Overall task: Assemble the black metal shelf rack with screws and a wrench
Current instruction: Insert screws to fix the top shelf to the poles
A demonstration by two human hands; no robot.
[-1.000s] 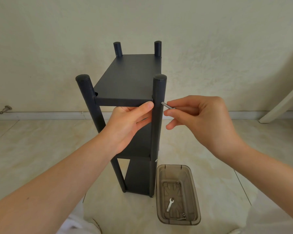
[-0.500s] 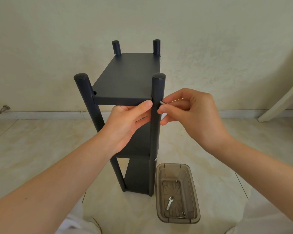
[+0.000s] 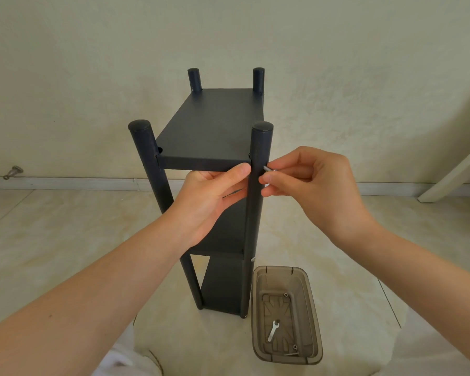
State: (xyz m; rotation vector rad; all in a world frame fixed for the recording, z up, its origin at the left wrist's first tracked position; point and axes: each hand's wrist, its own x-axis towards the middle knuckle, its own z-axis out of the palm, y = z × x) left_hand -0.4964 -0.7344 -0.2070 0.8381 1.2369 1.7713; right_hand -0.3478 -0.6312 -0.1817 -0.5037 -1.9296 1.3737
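Observation:
The black metal shelf rack (image 3: 215,126) stands upright on the floor, four round posts rising past its top shelf. My left hand (image 3: 212,199) reaches under the top shelf's front edge, thumb pressed against that edge beside the near right post (image 3: 257,213). My right hand (image 3: 307,183) pinches a silver screw (image 3: 268,169) whose tip meets the right side of that post at top-shelf height. A small silver wrench (image 3: 273,330) lies in the translucent brown tray (image 3: 314,321) by the rack's foot.
The tray also holds loose screws (image 3: 286,294). A screw head (image 3: 253,259) sticks out of the near right post at the middle shelf. A metal door stop (image 3: 12,172) sits at the baseboard on the left. A white slanted leg (image 3: 453,177) leans at the right.
My right hand has moved left with the screw, bringing its tip from a short gap away up against the near right post. My left hand has stayed under the top shelf.

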